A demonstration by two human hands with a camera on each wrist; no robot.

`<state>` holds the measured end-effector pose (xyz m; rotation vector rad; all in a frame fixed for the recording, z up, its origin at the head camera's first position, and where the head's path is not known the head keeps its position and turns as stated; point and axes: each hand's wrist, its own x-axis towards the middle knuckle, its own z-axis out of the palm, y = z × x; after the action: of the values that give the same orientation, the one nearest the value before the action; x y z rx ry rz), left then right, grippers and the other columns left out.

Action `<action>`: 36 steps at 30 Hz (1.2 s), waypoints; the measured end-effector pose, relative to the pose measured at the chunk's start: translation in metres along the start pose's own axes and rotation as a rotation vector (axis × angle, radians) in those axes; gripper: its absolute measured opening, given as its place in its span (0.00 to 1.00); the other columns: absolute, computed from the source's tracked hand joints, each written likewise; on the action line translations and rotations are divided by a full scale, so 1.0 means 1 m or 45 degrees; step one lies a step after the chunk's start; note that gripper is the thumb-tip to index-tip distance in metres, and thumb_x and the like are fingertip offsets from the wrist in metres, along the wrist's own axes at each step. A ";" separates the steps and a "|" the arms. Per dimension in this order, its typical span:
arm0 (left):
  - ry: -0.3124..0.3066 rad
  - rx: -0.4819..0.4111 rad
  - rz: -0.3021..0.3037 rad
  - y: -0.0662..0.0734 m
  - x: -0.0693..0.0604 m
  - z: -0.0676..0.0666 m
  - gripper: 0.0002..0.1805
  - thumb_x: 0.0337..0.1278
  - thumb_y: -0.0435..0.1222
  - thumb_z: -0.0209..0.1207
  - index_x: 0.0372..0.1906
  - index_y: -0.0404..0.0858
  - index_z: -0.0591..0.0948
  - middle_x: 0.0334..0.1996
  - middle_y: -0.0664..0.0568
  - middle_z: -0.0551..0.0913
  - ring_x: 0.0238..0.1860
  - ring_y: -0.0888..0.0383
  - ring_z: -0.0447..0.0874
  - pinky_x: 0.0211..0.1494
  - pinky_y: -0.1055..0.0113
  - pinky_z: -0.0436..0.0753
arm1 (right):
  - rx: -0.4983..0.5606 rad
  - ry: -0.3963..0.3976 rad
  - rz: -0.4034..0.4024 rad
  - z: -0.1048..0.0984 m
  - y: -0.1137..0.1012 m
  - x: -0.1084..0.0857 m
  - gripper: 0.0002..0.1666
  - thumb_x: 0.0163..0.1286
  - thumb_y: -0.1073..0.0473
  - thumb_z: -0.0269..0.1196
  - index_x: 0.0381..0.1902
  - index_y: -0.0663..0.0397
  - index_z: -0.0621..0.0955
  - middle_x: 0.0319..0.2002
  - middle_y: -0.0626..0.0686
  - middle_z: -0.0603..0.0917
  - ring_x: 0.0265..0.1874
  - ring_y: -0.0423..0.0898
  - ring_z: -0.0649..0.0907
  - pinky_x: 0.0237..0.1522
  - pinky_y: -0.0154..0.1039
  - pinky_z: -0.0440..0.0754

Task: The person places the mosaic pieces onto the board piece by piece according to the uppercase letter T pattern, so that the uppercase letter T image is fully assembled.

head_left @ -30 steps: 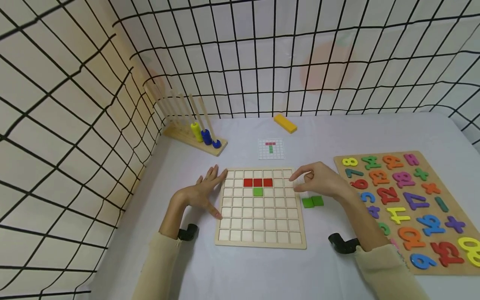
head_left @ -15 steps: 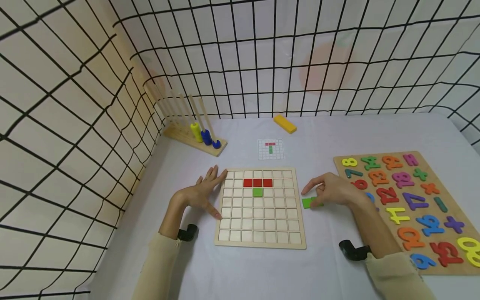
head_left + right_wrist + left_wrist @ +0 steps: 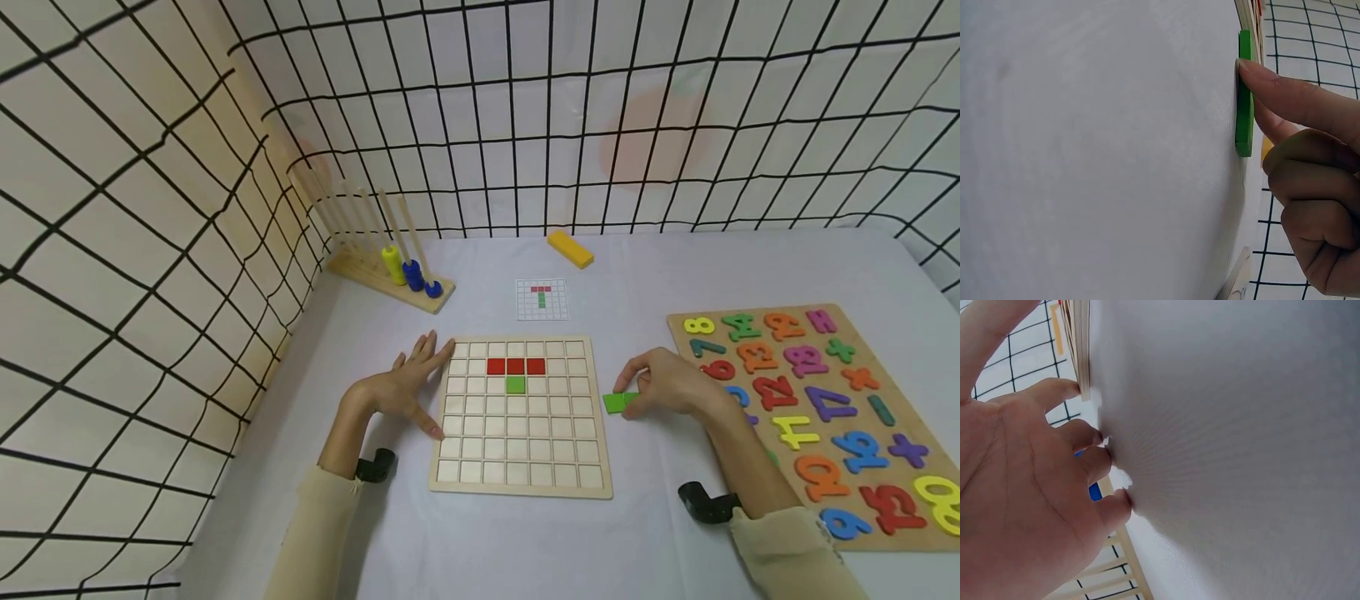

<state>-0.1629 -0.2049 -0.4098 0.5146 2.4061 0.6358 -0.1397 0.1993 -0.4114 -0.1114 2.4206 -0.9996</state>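
Green square tiles, two of them side by side, lie on the white cloth just right of the wooden grid board. The right hand pinches the right one of this pair, thumb at its near edge and index finger at its far edge. The left hand is spread open, gripping nothing, index finger and thumb touching the board's left edge. Three red tiles form a row toward the board's far side, with one green tile directly nearer than the middle red. Beyond the board lies a pattern card; a number puzzle lies at right.
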 end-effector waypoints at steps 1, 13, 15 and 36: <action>-0.001 -0.002 0.001 0.000 0.000 0.000 0.78 0.34 0.45 0.85 0.85 0.45 0.39 0.83 0.40 0.23 0.84 0.43 0.17 0.85 0.39 0.28 | -0.007 0.013 0.002 0.000 0.000 0.001 0.19 0.52 0.65 0.79 0.43 0.62 0.86 0.16 0.46 0.71 0.18 0.41 0.68 0.22 0.33 0.61; -0.020 0.005 0.010 -0.002 0.000 0.000 0.79 0.35 0.47 0.84 0.85 0.45 0.38 0.83 0.40 0.22 0.84 0.43 0.15 0.84 0.39 0.27 | -0.016 0.143 0.050 -0.003 -0.004 0.006 0.24 0.60 0.57 0.75 0.50 0.65 0.85 0.21 0.47 0.69 0.21 0.42 0.67 0.23 0.33 0.63; -0.021 0.004 0.005 -0.002 0.000 0.000 0.79 0.35 0.47 0.84 0.85 0.46 0.38 0.83 0.41 0.22 0.84 0.43 0.15 0.85 0.39 0.27 | 0.003 0.156 0.048 -0.003 -0.006 0.006 0.24 0.60 0.56 0.74 0.50 0.65 0.85 0.20 0.46 0.67 0.20 0.42 0.66 0.22 0.33 0.61; -0.010 0.002 0.009 -0.002 0.001 0.000 0.78 0.35 0.47 0.84 0.85 0.46 0.39 0.83 0.41 0.22 0.84 0.43 0.16 0.84 0.38 0.27 | 0.084 0.069 -0.194 0.064 -0.080 0.014 0.15 0.54 0.63 0.78 0.40 0.61 0.88 0.19 0.45 0.66 0.22 0.42 0.66 0.25 0.33 0.60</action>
<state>-0.1634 -0.2059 -0.4111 0.5253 2.3984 0.6341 -0.1299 0.0970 -0.4014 -0.2521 2.4543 -1.1627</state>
